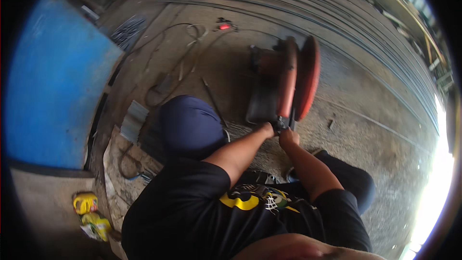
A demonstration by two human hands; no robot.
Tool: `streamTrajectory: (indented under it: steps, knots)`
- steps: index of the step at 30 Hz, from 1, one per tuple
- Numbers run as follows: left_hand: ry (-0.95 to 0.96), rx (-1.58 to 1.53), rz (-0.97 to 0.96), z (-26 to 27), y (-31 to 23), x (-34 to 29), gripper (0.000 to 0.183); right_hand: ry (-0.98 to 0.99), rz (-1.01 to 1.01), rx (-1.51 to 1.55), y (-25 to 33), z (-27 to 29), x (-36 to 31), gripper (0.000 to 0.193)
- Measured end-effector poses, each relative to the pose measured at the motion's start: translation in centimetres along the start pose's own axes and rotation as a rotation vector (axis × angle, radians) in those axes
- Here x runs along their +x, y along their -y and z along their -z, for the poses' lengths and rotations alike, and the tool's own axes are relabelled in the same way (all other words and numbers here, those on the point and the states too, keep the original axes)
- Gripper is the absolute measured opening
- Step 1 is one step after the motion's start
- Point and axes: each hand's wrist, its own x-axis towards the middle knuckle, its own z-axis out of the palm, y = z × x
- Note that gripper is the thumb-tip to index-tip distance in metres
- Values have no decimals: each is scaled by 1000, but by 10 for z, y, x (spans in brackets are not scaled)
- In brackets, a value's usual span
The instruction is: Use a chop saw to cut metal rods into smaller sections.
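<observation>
In front of me on the floor stands a red and black machine that looks like a cut-off saw (288,84). A large red disc-shaped part (311,74) forms its right side. Both my arms reach to its near end. My left hand (266,130) is closed at a dark metal fitting (279,124) there. Close beside it, my right hand (289,137) is closed just below a dark bar-like part. The fingers are small and partly hidden, so what exactly each hand grips I cannot make out.
Long metal bars (356,33) lie across the floor at the far right. A cable (192,50) loops left of the machine, near a small red object (224,27). A blue panel (57,86) stands at left, with yellow packages (85,203) below it and corrugated sheet pieces (134,121) nearer me.
</observation>
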Motion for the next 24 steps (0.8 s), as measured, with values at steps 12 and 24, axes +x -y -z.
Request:
streamTrajectory:
  steps: [12, 24]
  knots:
    - [38, 100, 97, 21, -17, -29, 66, 52, -56, 64, 5, -2, 5, 26]
    - [23, 154, 91, 13, -19, -20, 32, 135, -44, 173, 11, 8, -2, 29]
